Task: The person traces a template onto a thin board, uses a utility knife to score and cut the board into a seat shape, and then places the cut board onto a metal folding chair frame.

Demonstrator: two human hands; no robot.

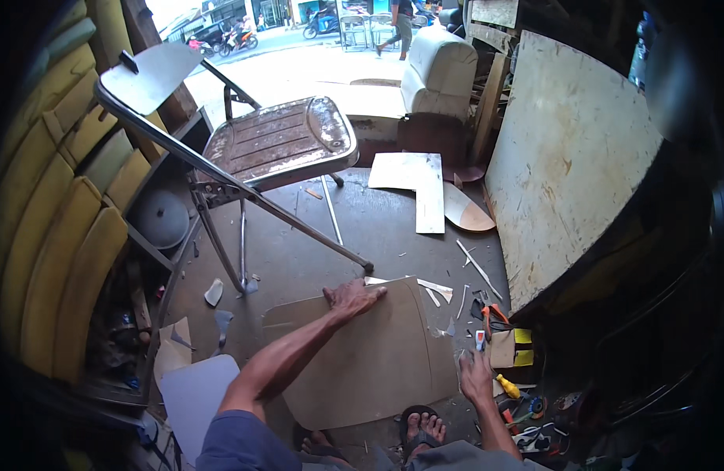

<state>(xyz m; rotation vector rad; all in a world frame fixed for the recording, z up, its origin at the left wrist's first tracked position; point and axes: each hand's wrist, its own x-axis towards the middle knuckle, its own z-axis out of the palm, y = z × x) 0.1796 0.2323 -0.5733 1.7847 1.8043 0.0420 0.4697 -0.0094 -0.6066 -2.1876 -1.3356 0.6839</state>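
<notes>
Between the dark-sandalled feet (425,430) at the bottom of the frame and the middle, the flat brown fibreboard sheet with rounded corners (362,361) lies on the dark grey floor (291,235), its near edge close to the toes, within easy reach of both arms. The hands are apart. The left hand (352,298) lies spread on the sheet's far edge, clamped on nothing; its downward weight seems to steady the board. The right hand (477,377) hovers by the sheet's right edge with curled fingers, near a small white-and-red tool (480,340); at this blur I cannot tell whether it grips anything. The yellow-handled screwdriver (507,386), the brown cardboard box with yellow tape (511,348) and the orange-handled pliers (494,314) cluster at lower right, presumably for quick reach. Farther up, the metal folding chair with a rusty seat (283,133) stands unfolded on its own legs, while the large stained whitish panel (566,173) stands tilted at right, apparently propped out of the way.
</notes>
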